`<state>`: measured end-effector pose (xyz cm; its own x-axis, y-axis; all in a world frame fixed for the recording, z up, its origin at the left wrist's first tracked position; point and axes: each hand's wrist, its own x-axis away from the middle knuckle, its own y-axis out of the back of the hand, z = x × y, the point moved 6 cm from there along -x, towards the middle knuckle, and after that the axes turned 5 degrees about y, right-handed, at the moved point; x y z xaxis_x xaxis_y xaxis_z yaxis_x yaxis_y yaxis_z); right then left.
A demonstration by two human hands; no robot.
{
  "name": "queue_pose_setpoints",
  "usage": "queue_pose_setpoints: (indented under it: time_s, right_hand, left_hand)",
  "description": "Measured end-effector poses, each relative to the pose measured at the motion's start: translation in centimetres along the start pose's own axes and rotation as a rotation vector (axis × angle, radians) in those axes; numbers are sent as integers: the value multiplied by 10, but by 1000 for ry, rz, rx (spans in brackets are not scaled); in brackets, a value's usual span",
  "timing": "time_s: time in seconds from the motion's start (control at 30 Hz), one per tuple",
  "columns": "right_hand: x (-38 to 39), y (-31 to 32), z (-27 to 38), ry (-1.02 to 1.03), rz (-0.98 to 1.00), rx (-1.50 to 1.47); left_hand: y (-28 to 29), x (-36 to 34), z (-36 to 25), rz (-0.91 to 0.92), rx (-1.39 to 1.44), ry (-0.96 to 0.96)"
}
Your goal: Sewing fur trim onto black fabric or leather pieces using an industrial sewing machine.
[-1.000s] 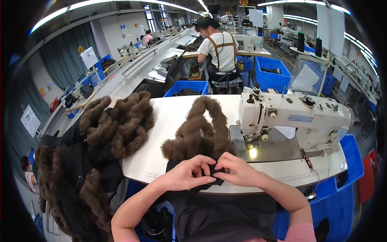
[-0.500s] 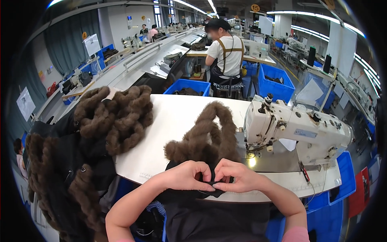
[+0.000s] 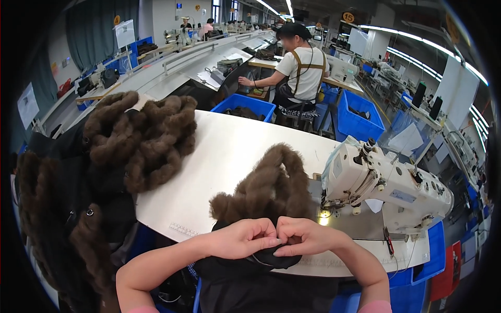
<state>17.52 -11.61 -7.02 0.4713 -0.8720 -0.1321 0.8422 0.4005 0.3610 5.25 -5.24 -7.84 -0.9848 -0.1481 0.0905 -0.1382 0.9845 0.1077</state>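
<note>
At the front edge of the white table, my left hand (image 3: 250,238) and my right hand (image 3: 300,236) meet, thumbs and fingers pinched on black fabric (image 3: 229,265). The fabric hangs over the edge toward me. Brown fur trim (image 3: 271,180) lies beyond my hands on the tabletop in a loop, next to the black fabric. What exactly sits between my fingertips is too small to make out, though a thin light line or cord shows below them. To the right stands a white sewing machine (image 3: 386,182), its needle area lit.
Black garments with brown fur trim (image 3: 151,141) are heaped at the left. Red-handled snips (image 3: 388,241) lie by the sewing machine. Blue bins (image 3: 360,117) stand beyond and below the table (image 3: 219,156). A seated co-worker (image 3: 302,68) is ahead.
My hands stay pinched on the fabric and draw closer together, with the fabric's edge folding over. The view has tilted. The co-worker's arm now reaches out to the left.
</note>
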Motion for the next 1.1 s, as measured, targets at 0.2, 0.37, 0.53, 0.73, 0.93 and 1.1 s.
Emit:
queue_pose_setpoints:
  time_s: [0.2, 0.37, 0.53, 0.73, 0.93, 1.1]
  right_hand:
    - [-1, 0, -10, 13, 43, -31]
    - [7, -6, -15, -204, 55, -358]
    - [5, -4, -16, -217, 95, -370]
    - [2, -2, -16, -228, 116, -369]
    - [-1, -2, -18, -192, 141, -381]
    - [-7, -3, -19, -225, 114, -391]
  left_hand:
    - [-1, 8, -8, -196, -239, -93]
    - [1, 10, -9, 17, -134, 207]
    - [1, 7, -9, 31, -82, 233]
    - [7, 13, -9, -156, -57, 310]
    - [10, 14, 1, -143, -19, 132]
    - [10, 14, 5, -47, 85, 148]
